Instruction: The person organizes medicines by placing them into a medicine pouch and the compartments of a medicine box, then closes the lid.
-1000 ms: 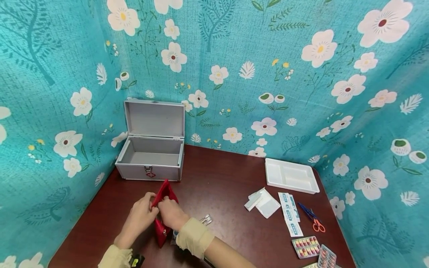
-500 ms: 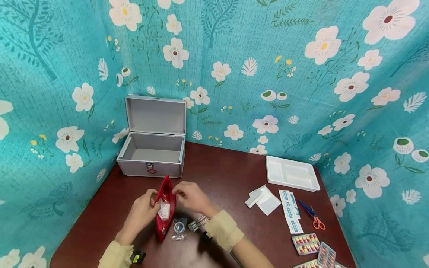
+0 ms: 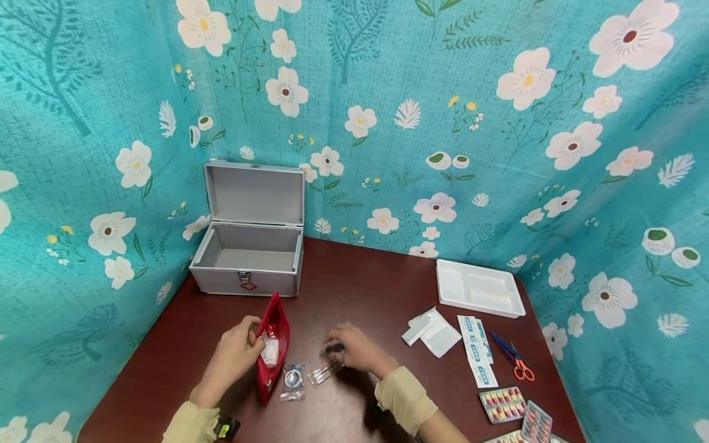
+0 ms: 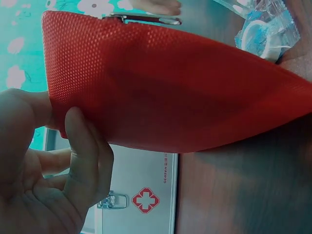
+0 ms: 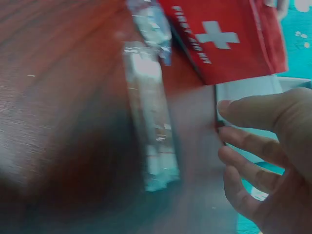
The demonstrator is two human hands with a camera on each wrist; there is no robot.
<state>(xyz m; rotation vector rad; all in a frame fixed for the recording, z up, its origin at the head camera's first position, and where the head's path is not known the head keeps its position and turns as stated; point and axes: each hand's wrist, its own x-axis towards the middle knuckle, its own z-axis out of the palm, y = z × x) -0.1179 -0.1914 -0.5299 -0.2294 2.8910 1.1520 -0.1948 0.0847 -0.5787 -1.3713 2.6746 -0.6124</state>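
My left hand (image 3: 235, 351) pinches the edge of a red first aid pouch (image 3: 281, 338) between thumb and fingers, holding it upright with its mouth spread. A white wrapped pack (image 3: 271, 351) shows inside. FIRST AID KIT lettering and a white cross mark the pouch in the right wrist view. My right hand (image 3: 360, 352) hovers over the far end of a clear packet of swab-like sticks (image 5: 152, 122), its fingers apart and loosely bent around nothing. Between pouch and sticks lies a clear packet with a white ring-shaped roll (image 3: 293, 381).
Behind the pouch stands an open silver case (image 3: 244, 282). Off to the right are a white divided tray (image 3: 506, 311), white flat packets (image 3: 441, 335), a strip of blue-white packets (image 3: 475, 354), orange-handled scissors (image 3: 523, 370), blue tweezers (image 3: 503, 344) and capsule blister packs (image 3: 503, 405).
My right hand has come out of the pouch, let go of its edge and moved right to above the stick packet. The left hand keeps its hold on the pouch.
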